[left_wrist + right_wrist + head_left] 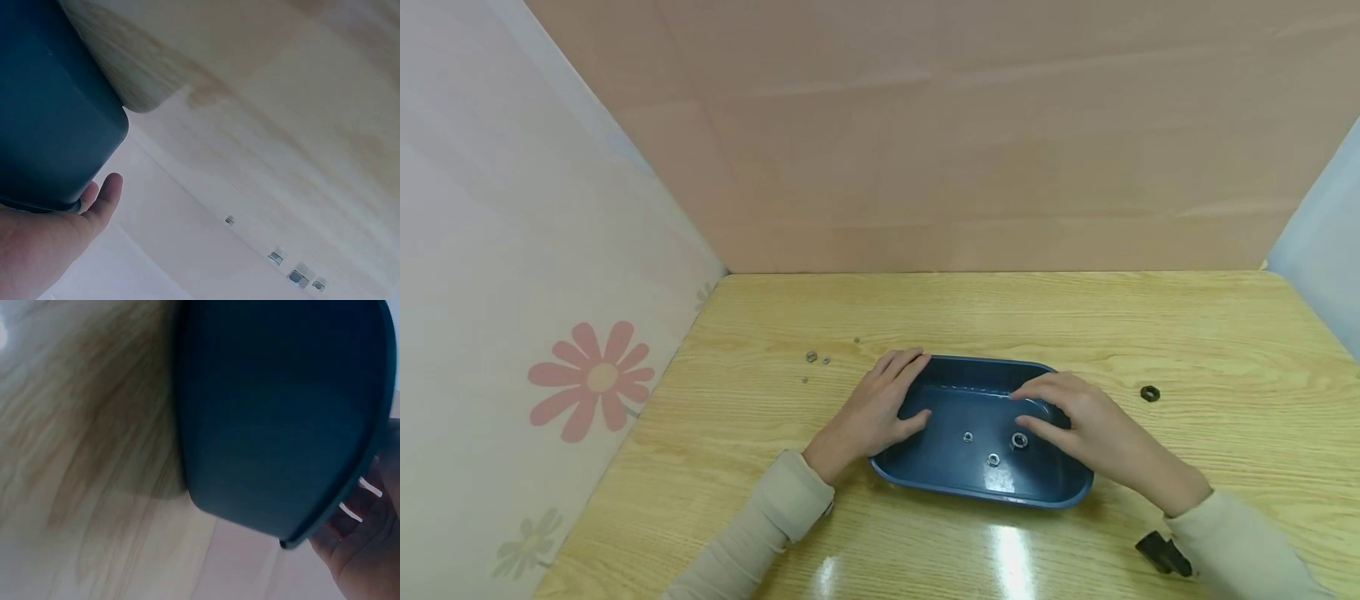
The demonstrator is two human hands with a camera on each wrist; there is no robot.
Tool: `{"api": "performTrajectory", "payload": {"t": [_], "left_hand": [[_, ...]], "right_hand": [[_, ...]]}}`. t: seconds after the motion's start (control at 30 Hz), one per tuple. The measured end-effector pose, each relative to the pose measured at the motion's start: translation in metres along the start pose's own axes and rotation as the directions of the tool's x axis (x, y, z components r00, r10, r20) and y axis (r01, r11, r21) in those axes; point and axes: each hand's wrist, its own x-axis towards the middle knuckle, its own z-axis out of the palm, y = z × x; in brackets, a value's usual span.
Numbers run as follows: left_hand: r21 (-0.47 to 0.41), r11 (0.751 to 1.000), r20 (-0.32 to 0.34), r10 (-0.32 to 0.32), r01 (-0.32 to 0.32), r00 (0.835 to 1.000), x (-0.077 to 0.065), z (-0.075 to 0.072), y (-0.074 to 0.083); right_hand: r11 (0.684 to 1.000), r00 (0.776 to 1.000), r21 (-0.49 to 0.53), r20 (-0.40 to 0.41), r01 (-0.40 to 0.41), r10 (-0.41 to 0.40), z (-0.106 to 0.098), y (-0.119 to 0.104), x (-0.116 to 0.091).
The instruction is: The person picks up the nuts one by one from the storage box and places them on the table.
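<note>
A dark blue tray (955,493) stands on the table with three metal nuts inside: a larger nut (1018,440), a smaller nut (993,460) and another small nut (967,437). My left hand (880,408) rests at the tray's left end, its fingers near the far rim and the thumb reaching over the inside. At the right end, my right hand (1086,425) lies over the rim, with fingers and thumb apart and pointing inward. Both wrist views show the tray's outer wall (56,125), with fingers at the rim. Neither hand holds a nut.
Left of the tray lie several small nuts, among them a silver nut (811,356). A black nut (1150,393) is on the right of the wooden table (1000,308). Beside the right sleeve is a black object (1163,554). Walls (925,150) border the table.
</note>
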Motion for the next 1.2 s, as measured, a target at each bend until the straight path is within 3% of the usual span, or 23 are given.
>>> {"api": "performTrajectory", "payload": {"t": [1.2], "left_hand": [[0.01, 1.0, -0.012, 0.026, -0.026, 1.0, 0.0, -0.002, 0.001]], "right_hand": [[1.0, 0.984, 0.012, 0.179, 0.009, -0.011, 0.035, -0.013, 0.021]]}}
